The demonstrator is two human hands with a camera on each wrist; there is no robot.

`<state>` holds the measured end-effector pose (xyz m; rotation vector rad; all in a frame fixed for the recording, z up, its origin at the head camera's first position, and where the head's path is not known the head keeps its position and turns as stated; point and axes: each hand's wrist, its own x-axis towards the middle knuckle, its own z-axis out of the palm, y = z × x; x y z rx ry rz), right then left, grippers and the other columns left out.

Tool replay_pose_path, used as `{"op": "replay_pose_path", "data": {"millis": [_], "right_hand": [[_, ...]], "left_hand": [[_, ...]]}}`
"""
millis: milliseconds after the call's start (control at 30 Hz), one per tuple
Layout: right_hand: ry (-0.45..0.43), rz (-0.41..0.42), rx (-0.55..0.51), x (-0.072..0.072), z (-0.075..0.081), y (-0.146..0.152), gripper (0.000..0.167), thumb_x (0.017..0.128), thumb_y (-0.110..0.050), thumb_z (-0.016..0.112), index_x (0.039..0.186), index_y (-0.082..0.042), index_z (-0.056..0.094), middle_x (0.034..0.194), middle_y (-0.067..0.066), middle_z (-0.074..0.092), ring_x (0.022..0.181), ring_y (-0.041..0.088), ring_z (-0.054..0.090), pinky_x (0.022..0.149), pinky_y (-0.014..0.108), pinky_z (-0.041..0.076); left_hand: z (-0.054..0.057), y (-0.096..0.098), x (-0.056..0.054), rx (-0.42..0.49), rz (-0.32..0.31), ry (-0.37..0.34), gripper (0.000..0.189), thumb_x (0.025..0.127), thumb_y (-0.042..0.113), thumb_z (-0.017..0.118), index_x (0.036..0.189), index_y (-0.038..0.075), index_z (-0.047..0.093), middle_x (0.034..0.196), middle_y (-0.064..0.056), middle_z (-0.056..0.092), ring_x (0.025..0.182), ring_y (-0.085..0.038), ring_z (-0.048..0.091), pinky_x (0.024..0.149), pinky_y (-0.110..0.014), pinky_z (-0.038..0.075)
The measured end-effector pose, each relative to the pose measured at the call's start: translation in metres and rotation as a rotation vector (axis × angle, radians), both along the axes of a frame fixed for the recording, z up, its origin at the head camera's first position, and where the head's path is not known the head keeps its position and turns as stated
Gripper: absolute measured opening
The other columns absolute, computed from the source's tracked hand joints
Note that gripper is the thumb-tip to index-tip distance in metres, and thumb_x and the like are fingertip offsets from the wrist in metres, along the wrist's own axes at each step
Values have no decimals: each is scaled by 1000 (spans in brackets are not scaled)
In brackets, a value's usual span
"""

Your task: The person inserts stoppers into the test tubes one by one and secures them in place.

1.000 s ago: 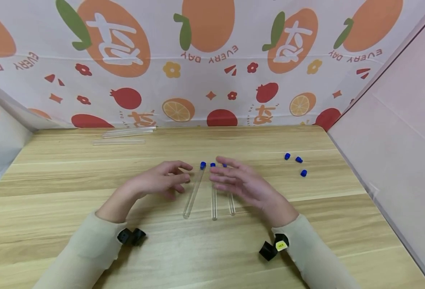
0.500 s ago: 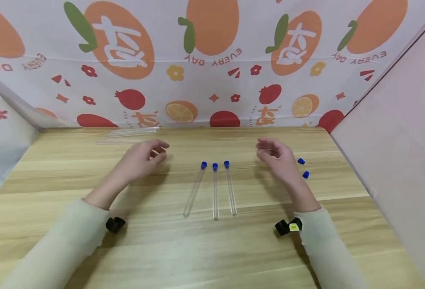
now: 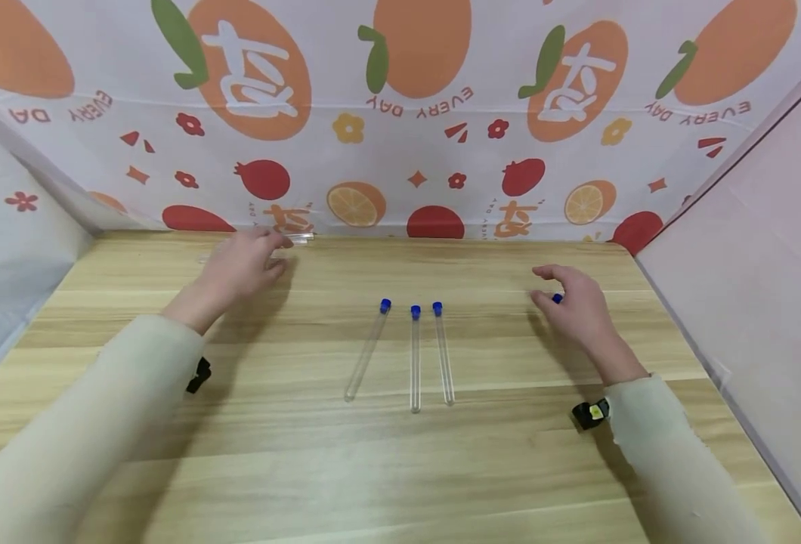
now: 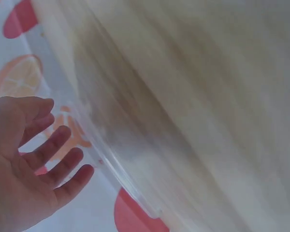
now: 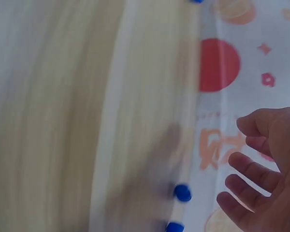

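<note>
In the head view, my left hand [image 3: 237, 268] is over the clear uncapped test tubes [image 3: 301, 239] at the table's back left, covering much of them. Its fingers are spread and slightly bent in the left wrist view, holding nothing. Over at the right, my right hand [image 3: 579, 310] hovers by the loose blue caps [image 3: 558, 298], hiding some of them. The right wrist view shows that hand's fingers apart and loosely bent, with a blue cap [image 5: 182, 192] nearby. Between the hands lie three test tubes with blue caps: a slanted left tube [image 3: 366, 357], a middle tube [image 3: 415, 364] and a right tube [image 3: 444, 359].
Behind the wooden table [image 3: 346, 468] hangs a white fruit-print cloth [image 3: 387, 151]. A pale side panel [image 3: 747, 264] borders the table on the right. Dark wrist cameras [image 3: 587, 414] sit by the sleeves.
Both hands have moved apart from above the capped tubes. The left went back and left to the uncapped tubes, the right toward the loose caps. All three capped tubes are now uncovered.
</note>
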<state>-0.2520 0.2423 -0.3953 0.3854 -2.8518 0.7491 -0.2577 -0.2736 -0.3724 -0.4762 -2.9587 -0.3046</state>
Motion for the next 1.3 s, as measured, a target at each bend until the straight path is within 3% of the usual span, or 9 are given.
{"op": "replay_pose_path", "data": {"millis": [133,400,633,833,1067,1300], "right_hand": [[-21,10,145,-7,0,9,46,94,-24,66,137,-7,59,136,22,58,129,43,48,109,60,36],[-71,22,332,-17,-2,21,55,92,-31,70,140,-9,56,140,24,54,125,46,47,104,60,41],[-107,22,350,-22,-4,28,60,91,-33,71,141,-7,54,142,25,52,127,47,45,107,62,38],[-134,17,347,-24,-8,35,59,92,-35,70,141,-5,55,142,26,52,129,49,44,107,64,36],[-152,-31,423,-28,-12,41,47,95,-37,65,129,-4,65,141,28,50,126,51,47,97,66,45],[-131,-35,416,-28,-15,42,37,96,-33,66,120,-6,70,137,26,54,122,49,51,95,64,46]], "left_hand": [[1,-3,-9,-54,-8,-18,35,90,11,69,124,0,65,123,-24,62,108,-45,59,91,-61,49],[-3,-7,-23,-118,0,-90,30,90,8,66,120,2,68,118,-23,62,104,-41,58,89,-60,51],[-4,-13,-32,-142,12,-133,28,92,8,63,119,3,69,118,-22,63,102,-39,59,88,-58,51],[-3,-19,-35,-161,29,-154,24,91,7,66,115,5,71,110,-19,67,89,-34,58,78,-52,53],[-2,-22,-37,-182,45,-159,24,90,2,66,114,1,72,108,-22,67,86,-37,60,77,-57,53],[-1,-22,-41,-199,49,-140,22,90,1,65,110,3,73,102,-21,66,85,-36,59,73,-55,53]]}}
